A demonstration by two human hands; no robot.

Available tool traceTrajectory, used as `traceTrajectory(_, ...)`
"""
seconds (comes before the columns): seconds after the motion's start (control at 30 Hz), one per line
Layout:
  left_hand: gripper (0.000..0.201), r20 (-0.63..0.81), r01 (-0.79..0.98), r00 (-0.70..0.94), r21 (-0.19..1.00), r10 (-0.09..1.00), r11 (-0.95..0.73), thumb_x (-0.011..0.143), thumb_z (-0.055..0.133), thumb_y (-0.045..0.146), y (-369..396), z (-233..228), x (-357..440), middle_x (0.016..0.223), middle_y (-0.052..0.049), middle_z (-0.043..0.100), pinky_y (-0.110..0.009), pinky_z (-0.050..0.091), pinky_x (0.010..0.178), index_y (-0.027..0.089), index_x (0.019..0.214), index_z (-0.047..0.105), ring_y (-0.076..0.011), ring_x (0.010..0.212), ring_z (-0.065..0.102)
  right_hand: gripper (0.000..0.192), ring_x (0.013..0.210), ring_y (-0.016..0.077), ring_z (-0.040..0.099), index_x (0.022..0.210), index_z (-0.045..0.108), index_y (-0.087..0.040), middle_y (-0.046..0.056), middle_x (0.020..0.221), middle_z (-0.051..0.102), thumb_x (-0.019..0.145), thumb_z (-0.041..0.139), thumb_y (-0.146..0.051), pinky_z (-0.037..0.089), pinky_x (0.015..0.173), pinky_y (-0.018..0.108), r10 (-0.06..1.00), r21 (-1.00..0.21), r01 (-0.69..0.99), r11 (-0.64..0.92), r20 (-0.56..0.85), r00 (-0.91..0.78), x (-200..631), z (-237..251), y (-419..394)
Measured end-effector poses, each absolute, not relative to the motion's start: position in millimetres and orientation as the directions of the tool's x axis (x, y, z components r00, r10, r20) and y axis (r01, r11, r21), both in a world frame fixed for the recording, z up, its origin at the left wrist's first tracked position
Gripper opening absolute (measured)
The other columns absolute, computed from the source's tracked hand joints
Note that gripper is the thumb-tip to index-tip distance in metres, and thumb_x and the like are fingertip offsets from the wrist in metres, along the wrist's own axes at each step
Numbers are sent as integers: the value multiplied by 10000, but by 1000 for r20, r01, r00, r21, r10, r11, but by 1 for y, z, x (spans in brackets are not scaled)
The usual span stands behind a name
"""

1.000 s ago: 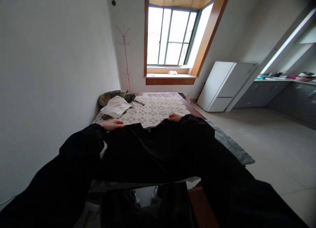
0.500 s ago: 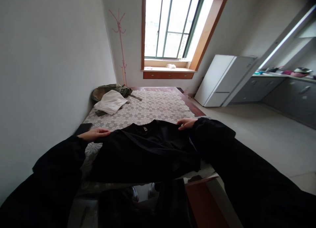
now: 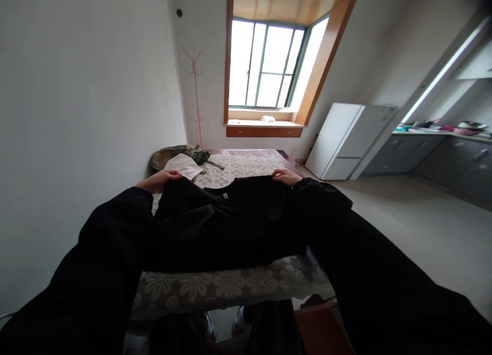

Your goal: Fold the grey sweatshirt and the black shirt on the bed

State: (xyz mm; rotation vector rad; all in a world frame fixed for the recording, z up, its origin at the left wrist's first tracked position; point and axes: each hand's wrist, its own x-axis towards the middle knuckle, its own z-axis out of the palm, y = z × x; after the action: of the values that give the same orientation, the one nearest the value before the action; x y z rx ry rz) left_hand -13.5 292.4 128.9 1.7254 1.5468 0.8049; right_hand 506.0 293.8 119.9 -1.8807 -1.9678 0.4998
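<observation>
A black shirt point(image 3: 230, 222) is stretched between my two hands, its neckline at the far side with a small pale label inside. My left hand point(image 3: 160, 180) pinches the left shoulder, fingers closed on the cloth. At the right shoulder, my right hand point(image 3: 286, 177) grips the fabric in the same way. The shoulders are held up off the table; whether the lower hem touches it I cannot tell. Below the shirt shows a table covered with a floral lace tablecloth point(image 3: 230, 288).
White cloth point(image 3: 184, 165) and a green-brown bag point(image 3: 175, 154) lie at the far left of the table, by the wall. A pink coat stand point(image 3: 197, 94) rises behind. To the right stand a white fridge point(image 3: 340, 140) and grey kitchen cabinets point(image 3: 407, 152).
Both hands have raised the shirt's shoulders off the table. The hem has shifted away from the near edge, exposing more tablecloth. The camera has tilted up.
</observation>
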Motion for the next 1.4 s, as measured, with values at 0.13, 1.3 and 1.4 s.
traceTrajectory(0.13, 395, 229, 733, -99, 675, 968, -84, 765, 711, 418, 313, 134, 15, 1183, -178, 691, -434, 509, 976, 152, 1053, 659, -359, 1181, 624, 457, 1170, 280, 623, 1303, 584, -170, 164, 1297, 660, 901, 626, -383, 487, 974, 359, 993, -335, 942, -19, 102, 57, 486, 125, 306)
traceTrajectory(1.3, 235, 337, 443, -249, 874, 908, -202, 874, 513, 577, -24, 70, -45, 862, 0, 706, -502, 544, 810, 454, 918, 709, -332, 871, 628, 315, 1009, 300, 705, 1015, 774, -317, 60, 1042, 771, 940, 557, -532, 561, 910, 398, 948, -628, 732, 266, 308, -80, 537, 95, -36)
traceTrajectory(1.4, 381, 188, 459, -62, 878, 980, -139, 839, 430, 653, -66, 24, -75, 792, -2, 717, -519, 540, 920, 452, 621, 669, -351, 974, 650, 267, 1113, 351, 696, 961, 808, -406, 62, 1152, 761, 854, 653, -595, 586, 940, 432, 980, -619, 762, 191, 169, -108, 561, 62, -96)
